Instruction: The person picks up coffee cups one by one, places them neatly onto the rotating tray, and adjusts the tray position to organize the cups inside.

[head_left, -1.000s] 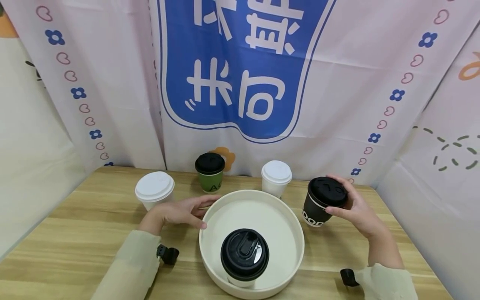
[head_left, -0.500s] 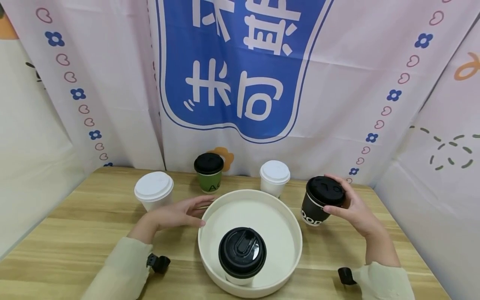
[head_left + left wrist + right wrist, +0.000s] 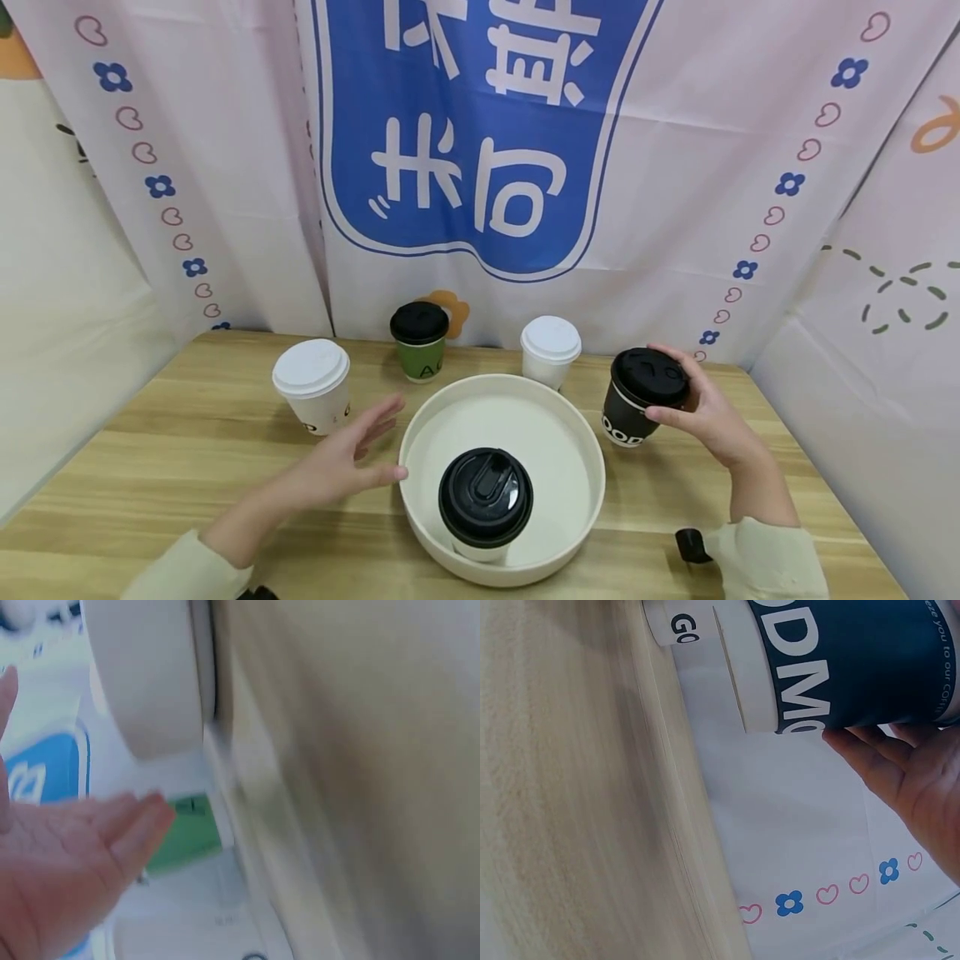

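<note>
One round tray lies just right of the left hand, its fingers spread and grasping nothing. Inside the right hand's grip, a dark cup bears small white lettering, visible from the right wrist but hidden from the head view.

- Round cream tray: on wooden tabletop.
- In tray, front: black-lidded white paper cup.
- Behind tray: green paper cup, small white paper cup.
- Left: larger white paper cup.
- Right: black paper cup.
</note>
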`<action>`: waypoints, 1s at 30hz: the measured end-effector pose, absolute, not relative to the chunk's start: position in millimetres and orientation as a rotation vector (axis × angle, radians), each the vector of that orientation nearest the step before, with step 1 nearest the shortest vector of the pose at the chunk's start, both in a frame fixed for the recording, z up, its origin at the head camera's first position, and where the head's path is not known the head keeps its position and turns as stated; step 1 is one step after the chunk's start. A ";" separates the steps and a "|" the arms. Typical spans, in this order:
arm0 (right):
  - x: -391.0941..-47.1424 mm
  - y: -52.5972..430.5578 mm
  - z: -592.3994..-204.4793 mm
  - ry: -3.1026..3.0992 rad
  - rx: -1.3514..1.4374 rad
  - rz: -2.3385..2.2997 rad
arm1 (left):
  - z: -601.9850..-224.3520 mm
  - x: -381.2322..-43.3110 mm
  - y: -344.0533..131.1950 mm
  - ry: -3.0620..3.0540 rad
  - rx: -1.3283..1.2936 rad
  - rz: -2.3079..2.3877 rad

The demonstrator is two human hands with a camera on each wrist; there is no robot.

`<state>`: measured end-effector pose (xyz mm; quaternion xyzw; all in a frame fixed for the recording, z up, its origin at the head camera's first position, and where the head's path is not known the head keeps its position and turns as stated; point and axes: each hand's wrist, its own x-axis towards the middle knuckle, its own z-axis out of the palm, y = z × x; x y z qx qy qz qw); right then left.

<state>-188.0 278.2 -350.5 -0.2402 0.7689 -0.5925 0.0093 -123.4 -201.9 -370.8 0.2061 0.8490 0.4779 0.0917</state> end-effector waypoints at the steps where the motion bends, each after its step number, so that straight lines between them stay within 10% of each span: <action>1: -188.0 278.4 -350.5 2.404 -0.747 -1.848 | -370.4 -118.4 -197.8 2.563 0.584 1.394; 30: -186.4 280.6 -347.8 2.414 -0.721 -1.864 | -385.7 -72.1 -159.1 2.708 0.368 1.201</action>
